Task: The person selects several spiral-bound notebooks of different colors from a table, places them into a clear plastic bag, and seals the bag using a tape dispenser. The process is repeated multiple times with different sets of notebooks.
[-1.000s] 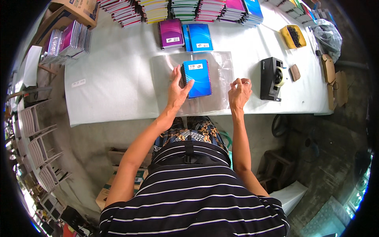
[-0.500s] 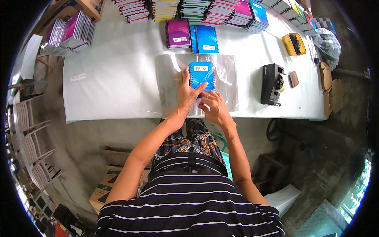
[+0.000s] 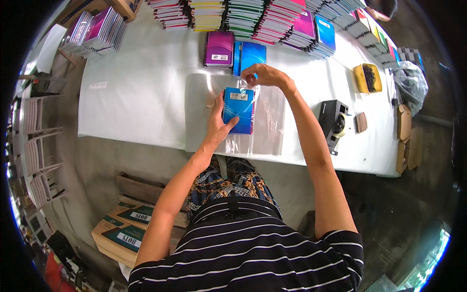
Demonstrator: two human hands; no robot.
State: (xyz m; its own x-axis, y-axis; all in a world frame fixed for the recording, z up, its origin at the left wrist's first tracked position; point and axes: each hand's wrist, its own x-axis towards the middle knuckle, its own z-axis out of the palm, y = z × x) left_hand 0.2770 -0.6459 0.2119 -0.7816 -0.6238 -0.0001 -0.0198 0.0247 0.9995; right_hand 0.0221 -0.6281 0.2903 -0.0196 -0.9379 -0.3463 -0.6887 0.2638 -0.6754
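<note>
A blue spiral notebook [image 3: 239, 111] lies on a clear plastic sheet [image 3: 270, 129] near the table's front edge, with a purple-red edge showing beneath its right side. My left hand [image 3: 217, 127] grips the notebook from its left, thumb across the cover and fingers along the spiral. Just beyond the notebook's top edge, my right hand [image 3: 266, 76] is closed in a pinch on what looks like the far part of the plastic sheet. Behind it lie another blue notebook [image 3: 250, 52] and a purple notebook [image 3: 219, 46], both flat on the table.
Tall notebook stacks [image 3: 243, 19] line the table's far side, with more notebooks [image 3: 99, 31] at far left. On the right stand a black tape dispenser [image 3: 332, 121], a brown block [image 3: 361, 122], a yellow container [image 3: 362, 80] of dark bits and a plastic bag [image 3: 411, 85].
My right hand has moved from the notebook's near edge to beyond its far edge. My left hand still holds the notebook, and the view has shifted slightly.
</note>
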